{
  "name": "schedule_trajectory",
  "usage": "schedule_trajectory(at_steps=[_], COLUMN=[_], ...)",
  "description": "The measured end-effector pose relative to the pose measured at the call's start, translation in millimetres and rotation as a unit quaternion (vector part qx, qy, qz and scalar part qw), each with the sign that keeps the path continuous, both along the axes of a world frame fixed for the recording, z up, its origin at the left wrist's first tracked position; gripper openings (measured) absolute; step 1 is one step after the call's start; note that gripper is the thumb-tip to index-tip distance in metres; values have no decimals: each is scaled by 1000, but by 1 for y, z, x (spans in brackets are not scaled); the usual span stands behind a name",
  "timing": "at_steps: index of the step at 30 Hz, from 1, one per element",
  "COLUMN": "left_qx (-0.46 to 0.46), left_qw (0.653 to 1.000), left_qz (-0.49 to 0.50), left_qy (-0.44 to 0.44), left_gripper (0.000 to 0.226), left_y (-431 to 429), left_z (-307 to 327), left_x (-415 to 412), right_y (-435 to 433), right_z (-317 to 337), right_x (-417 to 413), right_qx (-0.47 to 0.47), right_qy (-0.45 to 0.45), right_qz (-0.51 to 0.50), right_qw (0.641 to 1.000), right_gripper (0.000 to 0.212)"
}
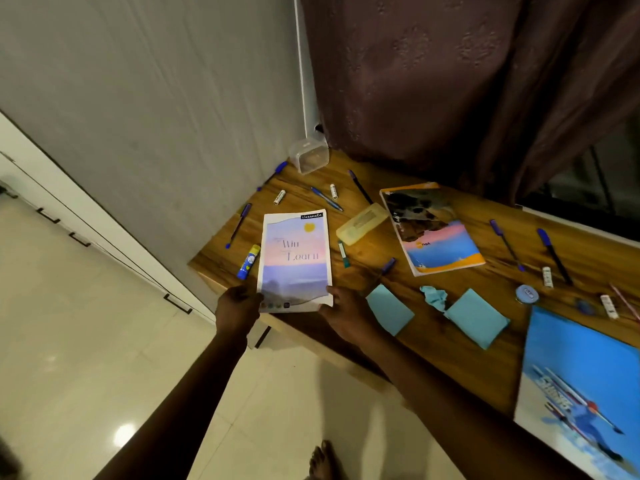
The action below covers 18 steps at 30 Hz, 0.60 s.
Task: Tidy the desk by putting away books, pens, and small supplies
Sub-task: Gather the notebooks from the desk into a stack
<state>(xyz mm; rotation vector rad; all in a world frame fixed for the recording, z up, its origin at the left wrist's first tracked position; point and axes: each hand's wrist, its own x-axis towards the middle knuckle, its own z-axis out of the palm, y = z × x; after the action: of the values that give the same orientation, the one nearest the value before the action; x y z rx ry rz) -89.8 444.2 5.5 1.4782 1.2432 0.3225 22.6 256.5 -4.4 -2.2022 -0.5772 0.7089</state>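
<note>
both hands (239, 304) (346, 311) reach forward, gripping the notebook's (294, 258) near corners.

Grained wooden desk (433, 348), glossy paper-covered notebook (294, 258), clear plastic tub (310, 157) upper centre, matt cloth curtain (450, 81), shiny floor tiles (69, 341).

classmate notebook (294, 258): closed, pastel sky cover, face up, near end at desk (450, 358) front edge; your left hand (239, 306) and right hand (346, 315) grip its near corners. glue stick (248, 262) lies just beside its left edge, blue pen (238, 225) beyond that. orange-edged notebook (433, 230) flat to right, cover up. large blue book (581, 393) at near right, partly out of frame.
</note>
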Motion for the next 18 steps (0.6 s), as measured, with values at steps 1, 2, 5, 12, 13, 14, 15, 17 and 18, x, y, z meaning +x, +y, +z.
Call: schedule_trajectory(at_steps=[1,2,5,12,13,14,15,17,18], left_qx=[-12,-21,-47,13,18,17,13,-1,-9], left_qw=[1000,999,991,983,980,978,975,970,967], left_qz=[-2,-12,-79,-101,-102,-100,-98,-99,-104], left_qy=[-13,-29,-98,-154,-168,-184,-199,-222,-232], left_gripper=[34,33,33,10,11,15,19,22,21], left_y=[3,7,8,-3,-6,-10,-14,-25,-31], left_z=[1,1,9,37,43,48,52,58,60], left_x=[1,2,6,7,2,-3,-8,-16,-19], right_y=[2,4,8,10,8,6,4,-6,-12], right_z=[-4,1,9,19,23,28,33,40,45], right_x=[0,-2,-4,3,5,7,9,15,18], right_qx=[-1,0,15,66,90,117,146,188,206], right_qy=[1,-5,-20,33,52,77,97,113,120], right_qz=[-7,-12,-21,-54,-67,-86,-106,-148,-172], right_qw=[1000,1000,999,996,992,986,979,964,956], right_gripper=[54,53,47,35,37,38,40,44,46])
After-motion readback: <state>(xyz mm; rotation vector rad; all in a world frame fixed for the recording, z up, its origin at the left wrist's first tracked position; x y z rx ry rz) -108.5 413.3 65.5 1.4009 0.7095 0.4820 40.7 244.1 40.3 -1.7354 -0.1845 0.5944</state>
